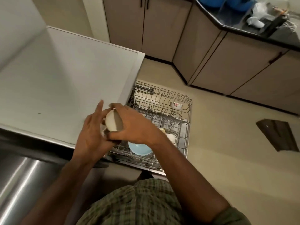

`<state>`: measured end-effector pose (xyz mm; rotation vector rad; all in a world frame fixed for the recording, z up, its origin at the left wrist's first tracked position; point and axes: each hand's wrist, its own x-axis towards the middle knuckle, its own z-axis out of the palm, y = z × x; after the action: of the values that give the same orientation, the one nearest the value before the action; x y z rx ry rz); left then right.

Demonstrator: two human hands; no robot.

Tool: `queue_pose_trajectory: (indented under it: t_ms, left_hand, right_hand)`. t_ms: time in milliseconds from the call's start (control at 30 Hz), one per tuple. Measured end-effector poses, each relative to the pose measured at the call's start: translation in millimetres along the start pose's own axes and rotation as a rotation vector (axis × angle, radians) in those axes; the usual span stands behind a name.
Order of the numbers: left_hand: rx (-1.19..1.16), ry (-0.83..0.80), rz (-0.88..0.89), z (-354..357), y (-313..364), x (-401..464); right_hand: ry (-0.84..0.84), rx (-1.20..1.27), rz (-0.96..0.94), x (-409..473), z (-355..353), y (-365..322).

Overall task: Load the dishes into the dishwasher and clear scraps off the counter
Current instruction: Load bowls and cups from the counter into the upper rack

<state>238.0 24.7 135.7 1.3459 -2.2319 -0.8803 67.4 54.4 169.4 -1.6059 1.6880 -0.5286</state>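
While I stand over the pulled-out dishwasher rack (162, 111), both my hands meet just beside its near-left corner, above the edge of the white bench (65, 75). My right hand (136, 125) curls its fingers around a cream bowl (112, 120), which is tilted on its side with the rim turned toward that hand. My left hand (92, 132) lies against the bowl's other side, palm partly open and fingers extended; whether it bears weight I cannot tell. Something small and dark shows under the bowl between my hands, too blurred to identify.

Inside the rack, a light blue bowl (140, 148) sits at the near edge, just beyond my right wrist. A small floral cup (176, 105) stands at the rack's far-right corner, well apart from the blue bowl. Pale dishes (170, 137) rest along the rack's right side, between the two.

Left of the rack and nearer to me, a steel sink (24, 176) adjoins the bench. Beyond the rack, beige cabinets (211, 62) run under a dark counter (243, 25) carrying a blue basin (227, 2) and blurred clutter. Right of the rack, a brown mat (277, 135) lies on the floor (227, 143).
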Motion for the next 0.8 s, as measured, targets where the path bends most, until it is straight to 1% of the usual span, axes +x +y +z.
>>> queue_pose_trajectory:
  t_ms: [167, 300, 433, 600, 700, 800]
  left_hand:
    - [-0.076, -0.185, -0.013, 56.7, 15.4, 39.1]
    - [-0.046, -0.336, -0.002, 98.8, 15.9, 61.0]
    - [0.023, -0.460, -0.034, 128.8, 11.6, 74.6]
    - [0.163, -0.554, -0.002, 148.7, 19.2, 83.9]
    - [0.209, -0.579, 0.009, 158.9, 27.4, 92.8]
    - [0.236, -0.602, 0.001, 165.8, 31.6, 102.0]
  right_hand:
    - [0.152, 0.056, 0.149, -6.6, -19.7, 60.2]
    - [0.163, 0.041, 0.244, -1.6, -22.2, 111.2]
    - [0.192, 0.042, 0.332, 1.1, -26.9, 157.5]
    - [0.228, 0.044, 0.523, 13.9, -31.5, 231.3]
    - [0.240, 0.025, 0.640, 23.9, -33.3, 279.6]
    - [0.232, -0.006, 0.716, 37.7, -34.8, 323.3]
